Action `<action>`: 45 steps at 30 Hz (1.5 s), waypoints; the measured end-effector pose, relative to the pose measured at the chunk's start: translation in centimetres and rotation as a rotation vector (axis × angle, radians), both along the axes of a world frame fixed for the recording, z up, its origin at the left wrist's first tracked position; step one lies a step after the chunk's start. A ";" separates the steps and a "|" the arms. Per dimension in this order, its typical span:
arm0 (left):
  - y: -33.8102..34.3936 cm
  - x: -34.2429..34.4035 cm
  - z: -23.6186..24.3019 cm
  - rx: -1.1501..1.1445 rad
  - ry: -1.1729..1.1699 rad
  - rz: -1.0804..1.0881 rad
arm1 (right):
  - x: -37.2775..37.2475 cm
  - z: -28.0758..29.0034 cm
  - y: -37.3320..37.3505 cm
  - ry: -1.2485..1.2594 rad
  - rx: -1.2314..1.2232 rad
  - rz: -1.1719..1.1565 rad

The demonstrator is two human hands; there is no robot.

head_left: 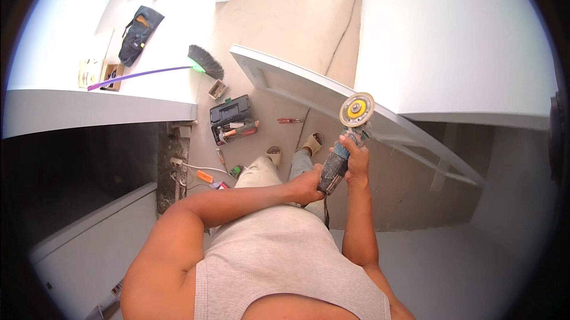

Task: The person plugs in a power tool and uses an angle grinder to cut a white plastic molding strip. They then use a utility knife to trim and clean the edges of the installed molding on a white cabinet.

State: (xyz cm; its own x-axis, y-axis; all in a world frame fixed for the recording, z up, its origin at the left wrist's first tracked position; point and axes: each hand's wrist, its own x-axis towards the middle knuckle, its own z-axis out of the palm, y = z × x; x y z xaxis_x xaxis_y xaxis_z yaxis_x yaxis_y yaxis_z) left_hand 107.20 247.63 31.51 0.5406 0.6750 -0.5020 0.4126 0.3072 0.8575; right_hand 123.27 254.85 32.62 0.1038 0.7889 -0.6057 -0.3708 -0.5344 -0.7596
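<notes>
An angle grinder [336, 162] with a blue and dark, dusty body is held upright in front of my body, its disc [366, 105] with a yellow centre at the top. My left hand [307, 184] is closed on the lower end of the grinder's body. My right hand [356, 158] grips it higher up, just below the metal head. Behind the disc, a long white framed panel [285, 75] runs diagonally from upper middle to lower right.
An open toolbox [230, 107] with a hammer, red-handled pliers [290, 121], a broom [203, 63] and several small tools surround my sandalled feet. A dark bag [136, 44] lies on the white surface at upper left. A cable [344, 23] crosses the floor. A dark opening [83, 171] is at left.
</notes>
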 end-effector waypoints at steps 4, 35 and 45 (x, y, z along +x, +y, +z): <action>-2.7 0.1 -0.2 -0.088 -0.034 0.090 | -0.4 0.4 -0.7 -0.041 -0.036 0.092; 23.1 -19.6 -11.5 0.843 0.948 -0.195 | -3.8 -1.4 3.9 -0.361 -0.390 0.225; 21.8 -19.4 -11.1 0.863 0.928 -0.112 | -5.0 0.3 4.4 -0.419 -0.413 0.246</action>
